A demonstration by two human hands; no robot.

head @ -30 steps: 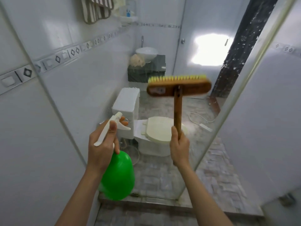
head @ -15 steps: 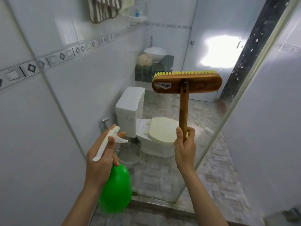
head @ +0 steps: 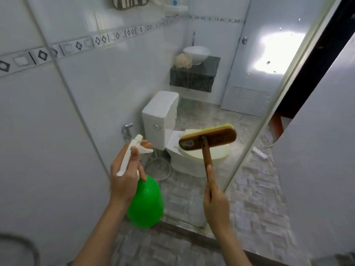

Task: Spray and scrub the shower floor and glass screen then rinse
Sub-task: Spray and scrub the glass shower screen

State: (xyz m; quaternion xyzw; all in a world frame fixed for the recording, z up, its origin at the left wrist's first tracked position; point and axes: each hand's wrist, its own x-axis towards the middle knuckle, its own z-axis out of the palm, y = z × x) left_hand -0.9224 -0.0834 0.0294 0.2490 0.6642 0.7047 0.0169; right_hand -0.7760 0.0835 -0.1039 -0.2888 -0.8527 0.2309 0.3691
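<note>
- Our left hand (head: 125, 181) grips the neck of the green bottle (head: 146, 203) at lower centre, thumb along the white trigger head (head: 132, 150).
- Our right hand (head: 216, 200) is closed round the lower end of the brush (head: 208, 138) handle, the head raised at mid-frame, yellow bristles facing away.
- The glass (head: 192, 104) fills the centre, its edge running diagonally down the right; droplets show on it at upper right.
- The floor (head: 165, 248) lies along the bottom edge.
- We judge the bottle light and smooth, slippery if wet, so the neck is the sure hold.
- The brush looks stiff and top-heavy; a higher hold would steady it.
- Whether the bristles touch the glass we cannot tell, as the head is blurred.
</note>
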